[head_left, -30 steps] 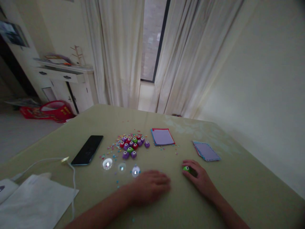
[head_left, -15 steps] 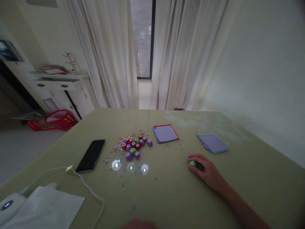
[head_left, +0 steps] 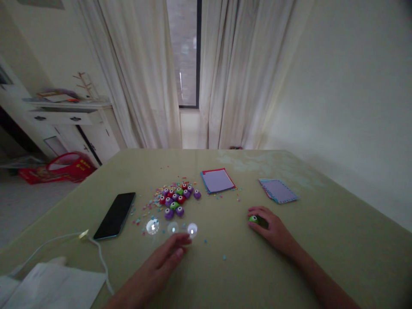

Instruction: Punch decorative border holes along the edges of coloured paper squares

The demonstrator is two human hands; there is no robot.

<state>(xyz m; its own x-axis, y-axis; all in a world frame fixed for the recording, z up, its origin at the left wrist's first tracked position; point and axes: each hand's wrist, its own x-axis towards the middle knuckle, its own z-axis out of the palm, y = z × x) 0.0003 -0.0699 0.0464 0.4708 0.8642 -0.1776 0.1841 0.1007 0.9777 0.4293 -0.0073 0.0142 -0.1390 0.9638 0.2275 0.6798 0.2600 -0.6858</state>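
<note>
On the right of the table, my right hand point(head_left: 273, 229) rests with thumb and fingers curled round a small green ball with one eye point(head_left: 253, 219). My left hand point(head_left: 165, 256) is over the near middle, fingers stretched forward and thumb apart, holding nothing. Beyond it lies a cluster of similar one-eyed balls point(head_left: 168, 201) in purple, red and green. Tiny coloured confetti pieces point(head_left: 154, 201) are scattered around that cluster. A stack of lilac cards with a red edge point(head_left: 218, 180) lies beyond the hands, and another stack with a blue dashed border point(head_left: 279, 191) is at the right.
A black phone point(head_left: 116, 216) lies at the left. Nearer are a white cable point(head_left: 103, 259) and a white paper or cloth point(head_left: 58, 285). Bright round spots, apparently reflections, show on the green tabletop point(head_left: 238, 274). Beyond the table stand curtains point(head_left: 138, 77) and a white cabinet point(head_left: 103, 131).
My left hand has come up from the bottom edge and reaches forward over the table. The right hand stays round the green ball. The whole view has shifted slightly.
</note>
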